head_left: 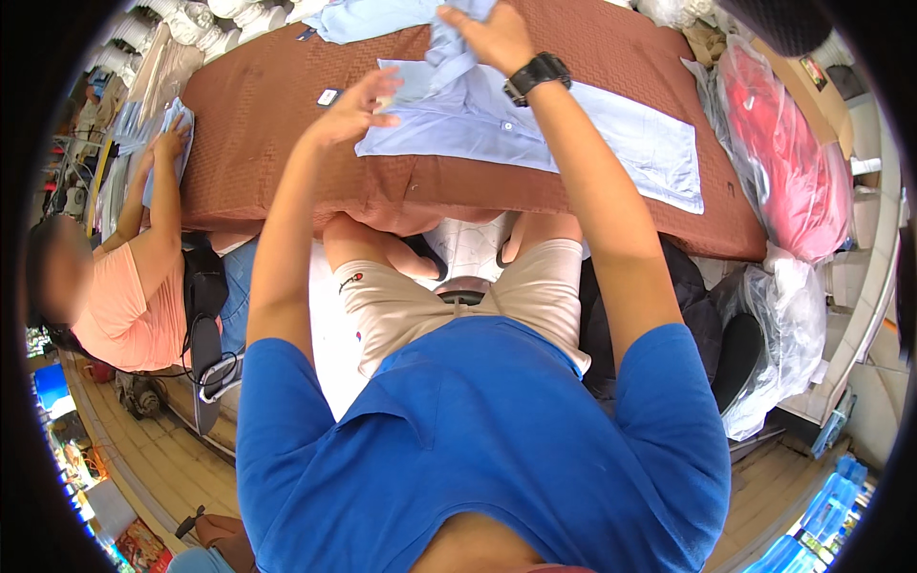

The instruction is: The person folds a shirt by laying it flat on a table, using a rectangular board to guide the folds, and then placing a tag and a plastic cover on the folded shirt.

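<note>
A light blue garment (630,143) lies lengthwise on the brown table cover (248,124), with a small button showing near its middle. I cannot tell whether it is a pair of trousers or a shirt. Bunched light blue cloth rises at its far left part, and my right hand (492,38) grips that cloth from above. My left hand (358,107) hovers by the garment's left end, slightly blurred, fingers spread and nothing in them. Just left of it is a small white and black tag (329,97). Another light blue garment (368,21) lies at the far edge.
At the left, a co-worker in an orange top (138,315) handles light blue cloth (172,124). Plastic-wrapped red goods (778,153) and clear plastic bags (788,334) sit at the right. White bundles (181,24) line the far left side. A black chair or bag stands beside my right leg.
</note>
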The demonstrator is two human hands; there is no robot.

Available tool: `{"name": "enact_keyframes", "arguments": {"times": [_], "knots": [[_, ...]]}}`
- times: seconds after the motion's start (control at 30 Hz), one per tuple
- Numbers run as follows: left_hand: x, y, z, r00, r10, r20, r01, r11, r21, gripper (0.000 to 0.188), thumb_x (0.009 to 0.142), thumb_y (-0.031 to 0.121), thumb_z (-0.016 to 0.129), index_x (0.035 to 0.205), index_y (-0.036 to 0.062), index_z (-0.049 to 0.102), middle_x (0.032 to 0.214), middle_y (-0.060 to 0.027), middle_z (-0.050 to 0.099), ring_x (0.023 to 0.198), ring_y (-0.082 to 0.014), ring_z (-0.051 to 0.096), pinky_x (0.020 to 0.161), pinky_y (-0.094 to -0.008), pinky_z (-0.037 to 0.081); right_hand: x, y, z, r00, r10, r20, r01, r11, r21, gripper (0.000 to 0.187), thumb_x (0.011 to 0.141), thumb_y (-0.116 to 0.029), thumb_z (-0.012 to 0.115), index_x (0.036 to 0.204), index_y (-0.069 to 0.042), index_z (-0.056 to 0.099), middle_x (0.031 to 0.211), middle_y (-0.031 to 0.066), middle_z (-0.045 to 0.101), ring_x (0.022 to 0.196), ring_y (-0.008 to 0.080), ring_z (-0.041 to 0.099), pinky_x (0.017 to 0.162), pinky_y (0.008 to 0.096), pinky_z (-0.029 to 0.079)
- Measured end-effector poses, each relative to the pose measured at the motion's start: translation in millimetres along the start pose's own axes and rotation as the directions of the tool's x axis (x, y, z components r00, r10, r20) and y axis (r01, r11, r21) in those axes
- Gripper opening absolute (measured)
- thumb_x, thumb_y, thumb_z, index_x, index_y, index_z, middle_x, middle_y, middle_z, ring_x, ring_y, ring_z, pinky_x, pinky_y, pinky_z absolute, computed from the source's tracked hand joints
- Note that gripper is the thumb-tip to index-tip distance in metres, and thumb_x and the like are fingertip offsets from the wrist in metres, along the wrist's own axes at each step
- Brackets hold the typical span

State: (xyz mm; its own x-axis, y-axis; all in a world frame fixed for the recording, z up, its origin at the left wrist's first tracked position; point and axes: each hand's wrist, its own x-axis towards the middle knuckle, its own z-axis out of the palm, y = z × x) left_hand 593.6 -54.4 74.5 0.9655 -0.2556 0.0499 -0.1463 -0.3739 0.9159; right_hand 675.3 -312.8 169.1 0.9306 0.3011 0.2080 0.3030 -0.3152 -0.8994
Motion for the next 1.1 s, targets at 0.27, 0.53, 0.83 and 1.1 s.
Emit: {"name": "enact_keyframes", "arguments": {"times": [0.27,0.53,0.83,1.1], "knots": [[25.6,-68.1,25.0,0.994,-0.068,-0.085,0.091,0.949,0.301,0.038,0.086,0.013,0.074,0.122,0.0094,0.063,0.124,-0.0110,0.053,0.110,-0.0231,0.056,0.094,-0.0370,0.049,2.7,73.2,-54.7,0.925,0.241,-0.294,-0.260,0.965,-0.025,0.059,0.073,-0.056,0.074,0.089,0.002,0.074,0.096,0.0241,0.072,0.096,0.0339,0.070,0.085,0.0423,0.054],[40.4,-72.0,20.2,0.977,-0.178,-0.119,0.211,0.897,0.389,0.027,0.083,0.018,0.078,0.105,0.0073,0.068,0.120,-0.0113,0.052,0.105,-0.0244,0.056,0.091,-0.0376,0.048,-23.7,114.7,-88.5,0.877,0.302,-0.374,-0.359,0.929,-0.093,0.061,0.072,-0.057,0.074,0.095,0.000,0.075,0.100,0.0238,0.072,0.094,0.0351,0.070,0.087,0.0427,0.052],[40.4,-89.3,18.7,0.975,-0.141,-0.170,0.191,0.924,0.331,0.024,0.082,0.024,0.078,0.101,0.0094,0.073,0.107,-0.0133,0.060,0.099,-0.0257,0.062,0.089,-0.0372,0.050,-74.3,41.1,-108.2,0.951,0.186,0.248,-0.309,0.512,0.802,0.058,0.090,-0.010,0.066,0.134,0.013,0.037,0.118,0.0264,0.058,0.107,0.0304,0.063,0.082,0.0345,0.061],[46.3,-90.5,21.0,0.961,-0.204,-0.187,0.270,0.844,0.463,0.025,0.088,0.033,0.072,0.099,0.0107,0.074,0.107,-0.0132,0.059,0.098,-0.0271,0.061,0.089,-0.0401,0.048,-77.7,73.1,-95.6,0.889,0.313,-0.334,0.083,0.607,0.790,0.053,0.094,-0.007,0.059,0.135,0.017,0.036,0.136,0.0298,0.049,0.120,0.0367,0.056,0.102,0.0396,0.050]]}}
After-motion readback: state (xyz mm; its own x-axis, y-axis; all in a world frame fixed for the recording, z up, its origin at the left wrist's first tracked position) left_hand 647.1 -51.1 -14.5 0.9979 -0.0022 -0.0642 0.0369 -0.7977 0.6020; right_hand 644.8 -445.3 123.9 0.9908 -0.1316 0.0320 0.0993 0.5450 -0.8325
